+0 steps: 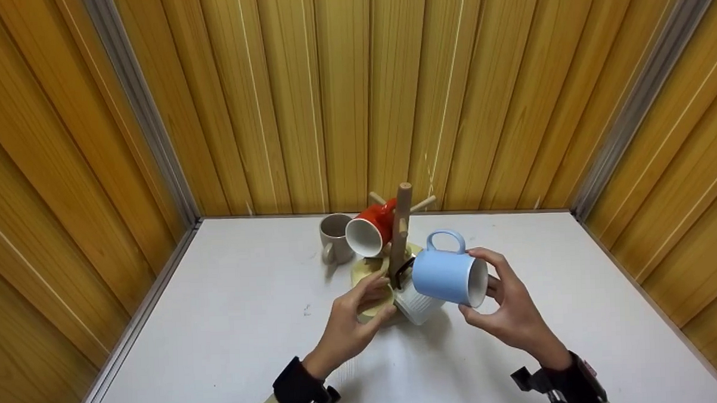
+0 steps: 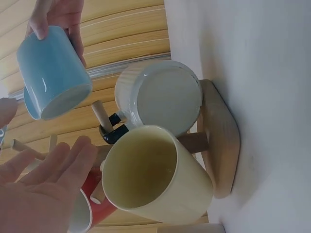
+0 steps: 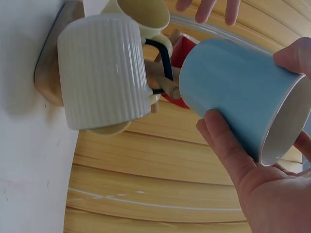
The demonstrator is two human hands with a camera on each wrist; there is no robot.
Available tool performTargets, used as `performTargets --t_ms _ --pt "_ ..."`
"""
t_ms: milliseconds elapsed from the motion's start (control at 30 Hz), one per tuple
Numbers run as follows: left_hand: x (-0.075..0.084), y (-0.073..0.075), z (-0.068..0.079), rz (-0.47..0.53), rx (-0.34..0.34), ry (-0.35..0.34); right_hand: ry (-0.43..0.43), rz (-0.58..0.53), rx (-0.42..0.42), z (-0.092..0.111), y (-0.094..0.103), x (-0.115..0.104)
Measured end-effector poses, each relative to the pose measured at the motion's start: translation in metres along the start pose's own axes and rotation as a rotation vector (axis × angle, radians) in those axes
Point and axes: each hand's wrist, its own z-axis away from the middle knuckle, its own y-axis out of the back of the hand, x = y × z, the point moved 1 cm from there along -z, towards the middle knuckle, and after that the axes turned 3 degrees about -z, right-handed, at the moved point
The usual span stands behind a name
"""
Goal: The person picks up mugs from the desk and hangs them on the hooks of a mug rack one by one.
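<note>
Our right hand (image 1: 510,306) is clamped on the light-blue mug (image 1: 441,276) near its rim. Key relation: mug sits left of that grip, in the air, long axis roughly crosswise, base toward the wooden post (image 1: 402,215), handle (image 1: 446,233) up. Right hand's nearer; our left hand (image 1: 352,326) is empty, fingers apart, across the post near the cream mug (image 2: 187,184).

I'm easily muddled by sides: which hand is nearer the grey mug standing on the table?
Left: the left hand is in front of the grey mug, not touching it; the right hand is farther off to the right, holding the blue mug.
</note>
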Motion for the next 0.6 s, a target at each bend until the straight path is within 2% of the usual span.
performTargets --t_ms 100,200,300,433,600 --pt "0.001 -0.001 -0.003 0.099 -0.079 0.115 0.006 -0.021 -0.022 0.002 -0.006 -0.004" --pt "0.003 -0.003 -0.006 0.186 -0.141 0.196 0.025 -0.028 -0.021 0.004 -0.012 -0.01" --pt "0.005 -0.005 -0.009 0.237 -0.173 0.229 0.052 -0.047 -0.012 0.005 -0.018 -0.015" --pt "0.006 -0.007 -0.013 0.311 -0.198 0.229 0.106 -0.094 -0.022 0.002 -0.026 -0.026" --pt "0.005 -0.01 -0.016 0.407 -0.218 0.255 0.123 -0.116 -0.069 -0.004 -0.031 -0.04"
